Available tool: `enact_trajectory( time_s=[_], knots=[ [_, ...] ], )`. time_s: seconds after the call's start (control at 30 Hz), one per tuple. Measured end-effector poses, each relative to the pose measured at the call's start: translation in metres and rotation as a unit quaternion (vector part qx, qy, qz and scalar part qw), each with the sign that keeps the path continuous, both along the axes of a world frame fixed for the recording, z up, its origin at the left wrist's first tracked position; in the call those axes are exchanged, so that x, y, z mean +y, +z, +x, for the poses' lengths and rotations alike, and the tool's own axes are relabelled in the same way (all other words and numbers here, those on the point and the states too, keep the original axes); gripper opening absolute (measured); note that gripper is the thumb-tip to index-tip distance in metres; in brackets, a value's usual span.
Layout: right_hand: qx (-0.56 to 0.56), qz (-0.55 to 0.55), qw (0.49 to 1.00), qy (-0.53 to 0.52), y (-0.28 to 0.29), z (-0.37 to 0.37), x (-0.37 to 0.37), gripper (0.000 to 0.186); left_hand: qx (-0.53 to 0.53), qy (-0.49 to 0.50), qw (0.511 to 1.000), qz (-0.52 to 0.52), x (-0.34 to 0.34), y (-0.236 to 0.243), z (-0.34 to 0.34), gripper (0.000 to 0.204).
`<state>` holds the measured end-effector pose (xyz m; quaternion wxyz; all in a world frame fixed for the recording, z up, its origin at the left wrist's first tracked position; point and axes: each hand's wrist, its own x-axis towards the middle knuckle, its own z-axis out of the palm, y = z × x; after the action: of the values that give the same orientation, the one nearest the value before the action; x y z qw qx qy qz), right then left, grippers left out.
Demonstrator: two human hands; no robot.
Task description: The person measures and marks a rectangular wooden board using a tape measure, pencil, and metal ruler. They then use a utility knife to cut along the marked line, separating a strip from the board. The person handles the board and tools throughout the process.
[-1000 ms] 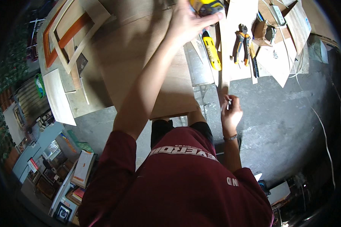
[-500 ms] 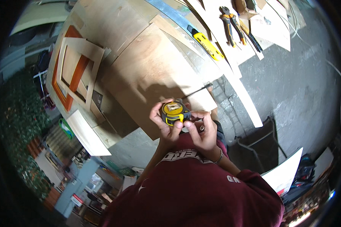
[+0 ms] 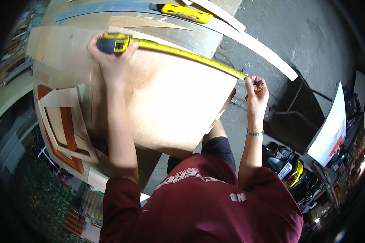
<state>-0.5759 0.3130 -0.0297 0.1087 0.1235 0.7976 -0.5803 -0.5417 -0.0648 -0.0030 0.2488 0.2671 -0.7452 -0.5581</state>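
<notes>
My left hand (image 3: 111,60) grips a yellow and dark tape measure case (image 3: 112,42) at the far left corner of a plywood sheet (image 3: 170,105). The yellow tape blade (image 3: 190,56) runs along the sheet's far edge to the right corner. There my right hand (image 3: 255,95) pinches the blade's end together with a pencil (image 3: 259,86) over the sheet's edge. A metal bracelet sits on my right wrist. The sheet lies on a workbench in front of me.
A yellow utility knife (image 3: 186,13) lies on a long metal straightedge (image 3: 109,7) at the far side. A thin white strip (image 3: 267,52) overhangs the bench. Wooden frames (image 3: 63,125) lie at left. Grey concrete floor (image 3: 304,32) and a motorbike (image 3: 284,166) are at right.
The tape measure, held in both hands near my chest half a second ago, is now pulled out across the sheet's far edge, left hand at one corner and right hand at the other.
</notes>
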Motion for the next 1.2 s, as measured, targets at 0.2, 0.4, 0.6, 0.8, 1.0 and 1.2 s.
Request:
enact_trajectory(
  time_s=[0.2,0.4,0.6,0.8,1.0,1.2],
  knots=[
    [0.028,0.058,0.998,-0.018,-0.013,0.017,-0.022,0.021,0.036,-0.084,0.995,-0.05,-0.006,-0.029,-0.037,0.071],
    [0.144,0.063,0.974,-0.161,0.01,0.014,-0.046,0.017,-0.052,-0.009,0.972,-0.231,-0.024,-0.053,-0.035,0.074],
    [0.284,-0.013,0.959,0.01,0.019,0.018,-0.052,0.07,-0.049,0.006,0.99,-0.13,-0.014,-0.047,-0.032,0.074],
    [0.114,-0.105,0.988,-0.029,0.009,0.011,-0.129,0.007,-0.068,-0.011,0.972,-0.224,-0.018,-0.05,-0.032,0.075],
    [0.153,-0.067,0.986,-0.032,0.004,0.011,-0.141,0.004,-0.035,-0.021,0.968,-0.247,-0.027,-0.058,-0.028,0.076],
    [0.209,0.01,0.977,0.026,-0.001,-0.007,-0.163,0.006,-0.054,-0.008,0.946,-0.321,-0.028,-0.058,-0.03,0.079]
  ],
)
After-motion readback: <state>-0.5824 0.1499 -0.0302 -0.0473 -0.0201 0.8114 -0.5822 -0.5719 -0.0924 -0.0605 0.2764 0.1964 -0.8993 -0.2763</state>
